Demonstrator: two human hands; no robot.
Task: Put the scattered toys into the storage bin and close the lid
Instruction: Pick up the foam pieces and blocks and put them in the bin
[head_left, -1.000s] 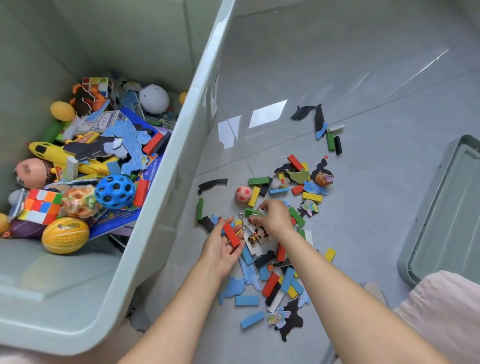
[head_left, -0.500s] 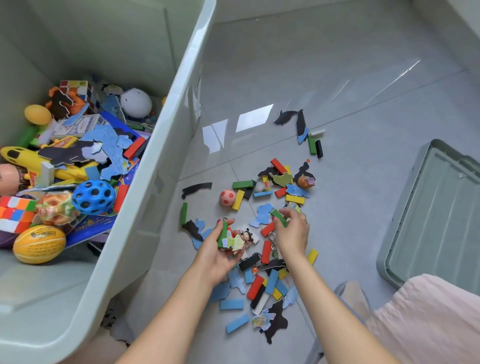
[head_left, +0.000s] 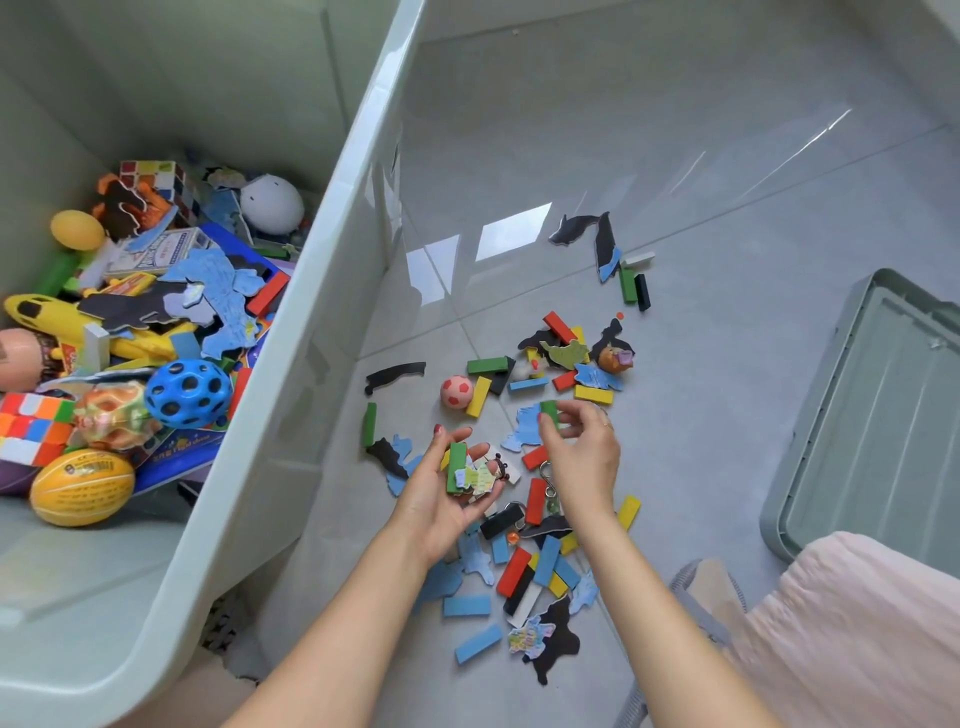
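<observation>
Both hands have lifted off the pile since a second ago, when they pressed down among the pieces on the floor. Fingers (head_left: 551, 422) of the right hand (head_left: 582, 457) now pinch a green block (head_left: 549, 411) just above the scatter, thumb and fingertips curled round it. The left hand (head_left: 447, 493) is cupped palm-up beside it, its fingers loosely bent round a small catch: another green block (head_left: 457, 466), a printed puzzle piece (head_left: 480, 478) and a little figure toy (head_left: 500, 465) lying in the palm.

Beneath and around the hands, scattered toys (head_left: 524, 566) cover the grey tiled floor (head_left: 701, 182): red, blue, yellow, black and green blocks, blue and black puzzle shapes, and a small pink football (head_left: 457, 392) near a black curved piece (head_left: 395, 374).

To the left stands the open pale green storage bin (head_left: 322, 291), holding a blue holed ball (head_left: 188, 393), a yellow rugby-shaped ball (head_left: 82, 487), a yellow toy plane (head_left: 57, 317), cube puzzles and more puzzle shapes. Its lid (head_left: 878, 410) lies on the floor at the right, well apart from the bin, beside a fold of pink cloth (head_left: 857, 634).
</observation>
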